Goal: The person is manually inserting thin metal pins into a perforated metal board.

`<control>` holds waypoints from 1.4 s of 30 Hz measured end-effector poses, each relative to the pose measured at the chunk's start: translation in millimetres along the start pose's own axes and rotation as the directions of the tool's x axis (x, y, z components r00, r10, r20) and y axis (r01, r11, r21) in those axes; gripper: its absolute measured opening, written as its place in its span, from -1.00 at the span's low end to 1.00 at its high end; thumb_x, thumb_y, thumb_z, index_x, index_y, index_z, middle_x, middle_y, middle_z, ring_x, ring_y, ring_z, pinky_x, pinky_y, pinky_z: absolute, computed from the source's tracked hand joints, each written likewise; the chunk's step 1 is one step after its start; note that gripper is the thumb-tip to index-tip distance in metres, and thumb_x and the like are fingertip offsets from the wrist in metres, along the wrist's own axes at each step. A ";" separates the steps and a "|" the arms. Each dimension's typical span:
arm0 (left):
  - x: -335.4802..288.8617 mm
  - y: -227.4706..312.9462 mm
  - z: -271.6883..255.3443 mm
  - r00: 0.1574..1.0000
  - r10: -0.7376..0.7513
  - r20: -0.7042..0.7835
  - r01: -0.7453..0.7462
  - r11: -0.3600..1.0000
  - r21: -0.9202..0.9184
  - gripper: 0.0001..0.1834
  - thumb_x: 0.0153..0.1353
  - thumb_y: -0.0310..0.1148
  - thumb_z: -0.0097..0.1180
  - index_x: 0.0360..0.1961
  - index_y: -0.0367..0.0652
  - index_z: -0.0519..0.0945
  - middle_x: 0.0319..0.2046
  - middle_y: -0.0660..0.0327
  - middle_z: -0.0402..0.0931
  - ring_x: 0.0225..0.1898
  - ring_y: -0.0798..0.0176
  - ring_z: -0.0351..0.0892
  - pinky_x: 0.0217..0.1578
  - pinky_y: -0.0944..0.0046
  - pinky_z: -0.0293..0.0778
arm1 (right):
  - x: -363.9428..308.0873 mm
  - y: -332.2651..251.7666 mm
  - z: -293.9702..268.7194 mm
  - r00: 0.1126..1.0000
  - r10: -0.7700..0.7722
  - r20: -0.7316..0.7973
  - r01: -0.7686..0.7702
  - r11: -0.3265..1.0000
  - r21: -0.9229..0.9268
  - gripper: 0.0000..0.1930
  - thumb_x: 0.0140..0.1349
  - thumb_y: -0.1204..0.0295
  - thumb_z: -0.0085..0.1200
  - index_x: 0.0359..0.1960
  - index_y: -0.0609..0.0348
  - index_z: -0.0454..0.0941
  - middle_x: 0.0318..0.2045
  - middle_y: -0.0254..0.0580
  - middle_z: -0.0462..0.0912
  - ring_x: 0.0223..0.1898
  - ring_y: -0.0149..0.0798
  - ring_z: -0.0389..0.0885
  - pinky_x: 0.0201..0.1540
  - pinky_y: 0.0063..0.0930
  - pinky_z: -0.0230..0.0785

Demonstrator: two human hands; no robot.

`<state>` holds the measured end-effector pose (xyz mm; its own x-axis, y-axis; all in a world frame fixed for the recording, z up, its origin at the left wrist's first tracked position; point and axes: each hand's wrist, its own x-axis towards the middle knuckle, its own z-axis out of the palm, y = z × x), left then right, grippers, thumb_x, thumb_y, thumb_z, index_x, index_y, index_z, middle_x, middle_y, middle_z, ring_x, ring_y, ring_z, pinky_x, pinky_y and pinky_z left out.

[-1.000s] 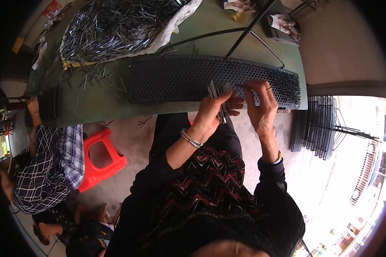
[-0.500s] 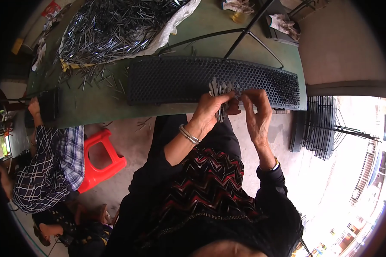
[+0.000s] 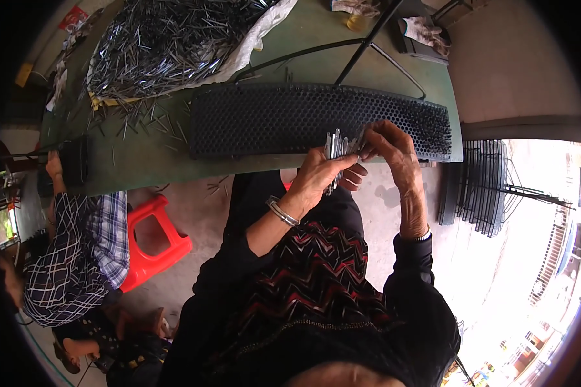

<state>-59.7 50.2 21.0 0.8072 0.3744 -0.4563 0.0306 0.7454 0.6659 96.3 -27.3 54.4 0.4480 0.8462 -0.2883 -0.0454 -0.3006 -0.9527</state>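
Observation:
My left hand [image 3: 323,172] is closed round a bundle of thin metal strips [image 3: 334,147], which stand roughly upright with their ends fanned above the thumb. At the bundle's right edge, my right hand [image 3: 392,149] pinches with thumb and fingers at a strip; the fingertips partly hide it. Just beyond both hands lies a long black panel [image 3: 258,122] full of round holes, on the green table [image 3: 155,171]. Dark pieces stick up thickly from the holes at its right end [image 3: 432,129].
A heap of metal strips [image 3: 174,45] lies on a white sack at the far left, with loose strips around it. Black rods rise behind the panel. Gloves [image 3: 426,32] lie at the back right. A red stool [image 3: 155,242] and a co-worker's checked sleeve [image 3: 64,271] are at left; black racks [image 3: 484,187] stand right.
My right hand has turned and closed its fingers at the bundle's edge, its wrist shifting right. The strips in my left hand have tilted and now shine brighter.

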 end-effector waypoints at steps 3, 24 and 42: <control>-1.9 2.4 0.4 1.000 0.012 0.003 -0.012 1.000 0.015 -0.76 0.23 -0.42 0.08 -0.15 -0.37 0.56 -0.41 0.02 0.63 -0.50 0.29 0.63 -0.54 0.34 0.58 | 1.5 -2.8 -2.3 0.998 0.041 0.037 -0.040 0.999 -0.024 -0.80 0.24 0.41 0.03 -0.27 0.36 0.50 -0.48 -0.20 0.59 -0.45 -0.41 0.58 -0.33 -0.57 0.45; 3.4 -8.9 8.3 0.991 -0.133 0.012 0.126 0.898 -0.421 -0.75 0.28 -0.27 0.05 -0.10 -0.17 0.54 -0.30 0.06 0.59 -0.29 0.19 0.62 -0.29 0.12 0.62 | 74.5 15.0 -6.8 0.835 -0.505 -0.219 0.330 0.777 -0.536 -0.89 0.24 0.51 0.01 -0.23 0.20 0.55 -0.48 -0.21 0.65 -0.41 -0.47 0.64 -0.29 -0.59 0.45; 8.6 -11.6 -0.1 0.997 -0.018 -0.078 -0.008 0.948 -0.319 -0.84 0.25 -0.33 0.10 -0.27 -0.20 0.49 -0.44 0.11 0.56 -0.58 0.45 0.37 -0.65 0.50 0.20 | 74.6 10.6 0.2 0.769 -0.638 -0.037 0.314 0.428 -0.848 -0.83 0.18 0.35 0.12 -0.20 -0.02 0.65 -0.33 -0.25 0.55 -0.35 -0.14 0.58 -0.31 -0.35 0.39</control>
<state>-53.2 44.8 9.2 0.7583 0.4025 -0.5127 -0.1652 0.8795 0.4462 129.1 32.7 22.7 0.4068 0.8263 0.3896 0.8780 -0.2357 -0.4167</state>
